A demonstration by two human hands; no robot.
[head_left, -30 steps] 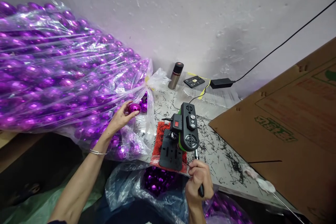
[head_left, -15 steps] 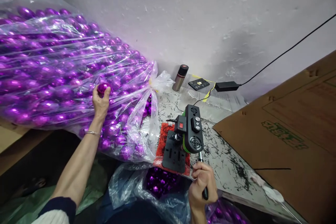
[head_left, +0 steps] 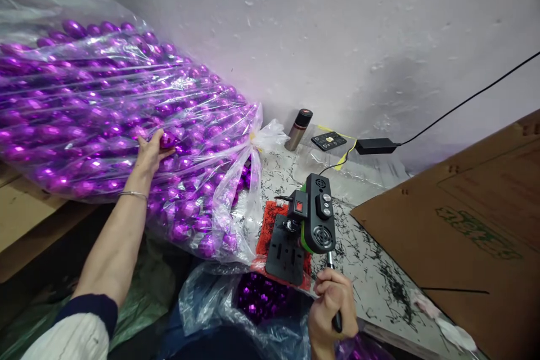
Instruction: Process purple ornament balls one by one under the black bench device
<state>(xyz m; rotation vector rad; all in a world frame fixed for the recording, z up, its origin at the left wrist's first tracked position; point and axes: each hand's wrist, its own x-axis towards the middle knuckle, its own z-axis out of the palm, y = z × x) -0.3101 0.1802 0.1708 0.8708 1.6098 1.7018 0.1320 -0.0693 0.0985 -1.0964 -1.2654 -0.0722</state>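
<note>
My left hand (head_left: 151, 152) is at the big clear bag (head_left: 253, 138) full of shiny purple balls, its thumb and fingers apart beside a purple ball (head_left: 167, 138); whether it grips that ball is unclear. My right hand (head_left: 333, 304) is wrapped round the black lever handle (head_left: 336, 320) of a small black and green machine (head_left: 319, 214). A black slotted plate (head_left: 286, 250) lies at the machine's left, over a red mat (head_left: 265, 228).
Behind the machine stand a metal flask (head_left: 298, 129), a black phone-like item (head_left: 329, 140) and a power adapter (head_left: 376, 146) with its cable. A cardboard box (head_left: 455, 208) fills the right. Black clippings litter the table (head_left: 363, 292). Below, an open bag (head_left: 202, 298) holds purple pieces.
The view has shifted, moving most things slightly right. My left hand has moved left against the bag, and its fingers have opened from around the ball. My right hand keeps its hold on the handle.
</note>
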